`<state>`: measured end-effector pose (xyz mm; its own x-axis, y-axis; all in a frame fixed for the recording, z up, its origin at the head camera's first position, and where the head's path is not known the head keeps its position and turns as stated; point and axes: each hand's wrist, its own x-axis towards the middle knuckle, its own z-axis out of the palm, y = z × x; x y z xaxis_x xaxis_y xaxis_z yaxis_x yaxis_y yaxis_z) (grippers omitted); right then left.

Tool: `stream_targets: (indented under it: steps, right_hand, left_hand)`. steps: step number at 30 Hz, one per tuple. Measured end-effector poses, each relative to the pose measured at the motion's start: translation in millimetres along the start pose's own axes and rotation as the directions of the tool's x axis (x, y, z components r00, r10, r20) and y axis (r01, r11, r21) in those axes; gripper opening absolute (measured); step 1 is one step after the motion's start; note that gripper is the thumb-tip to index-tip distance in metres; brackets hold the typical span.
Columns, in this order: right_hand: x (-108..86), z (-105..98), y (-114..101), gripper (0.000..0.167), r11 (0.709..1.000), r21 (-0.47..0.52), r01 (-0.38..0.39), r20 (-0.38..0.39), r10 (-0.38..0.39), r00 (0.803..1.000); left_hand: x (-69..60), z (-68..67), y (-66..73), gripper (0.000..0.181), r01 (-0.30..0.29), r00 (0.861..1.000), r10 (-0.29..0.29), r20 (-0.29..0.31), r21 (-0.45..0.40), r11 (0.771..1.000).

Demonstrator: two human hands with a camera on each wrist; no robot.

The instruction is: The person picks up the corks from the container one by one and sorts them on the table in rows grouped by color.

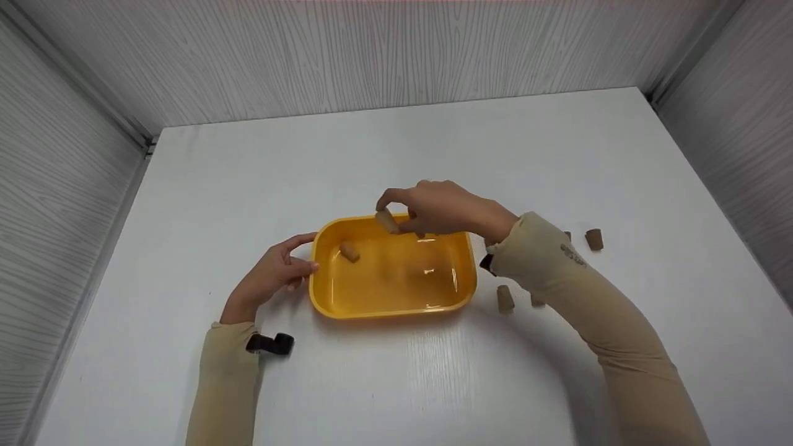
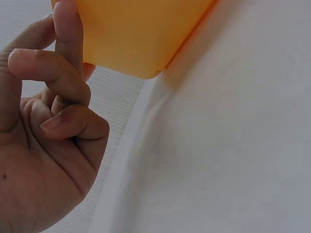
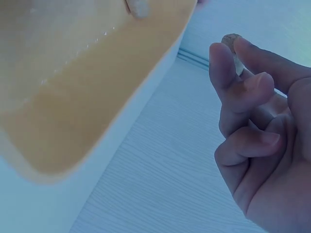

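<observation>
A yellow plastic tub [image 1: 390, 314] sits on the white table in the head view. My left hand [image 1: 276, 272] grips its left end between thumb and fingers; the left wrist view also shows this hand [image 2: 53, 111] at the tub's edge [image 2: 131, 43]. Above the tub's far rim, my right hand [image 1: 443, 207] pinches a tapered cork stopper [image 1: 387, 221] between thumb and finger. In the right wrist view the held cork [image 3: 230, 40] is mostly hidden by fingertips. Another cork [image 1: 349, 253] lies inside the tub, towards its left end. Bright glints show on the tub's inside.
Right of the tub, several corks are on the table: one stopper [image 1: 505, 299] near the tub, another cork [image 1: 594, 240] farther out, others partly covered by the right sleeve [image 1: 582, 297]. Grey wood-grain panels [image 1: 396, 56] stand at the back and sides.
</observation>
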<state>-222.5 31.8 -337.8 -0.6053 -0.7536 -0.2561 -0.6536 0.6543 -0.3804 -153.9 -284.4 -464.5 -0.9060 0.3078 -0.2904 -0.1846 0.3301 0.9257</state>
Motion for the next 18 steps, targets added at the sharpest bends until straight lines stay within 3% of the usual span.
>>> stream_targets:
  steps: [4,7,18]
  right_hand:
    - [-21.4,-7,7,0.041,0.999,-0.042,0.021,-0.036,-0.022,0.999]
    - [-37.8,-10,13,0.039,1.000,-0.019,0.000,-0.038,0.000,0.999]
    - [-93.3,-6,46,0.039,0.979,0.103,-0.173,-0.014,0.176,0.984]
  left_hand:
    - [0.4,-0.4,1.0,0.067,-0.005,1.000,0.005,-0.003,-0.001,1.000]
    - [0.2,-0.7,2.3,0.068,0.001,1.000,-0.001,-0.010,0.011,1.000]
    - [-0.3,-2.1,2.3,0.067,0.018,1.000,-0.017,-0.013,0.027,0.999]
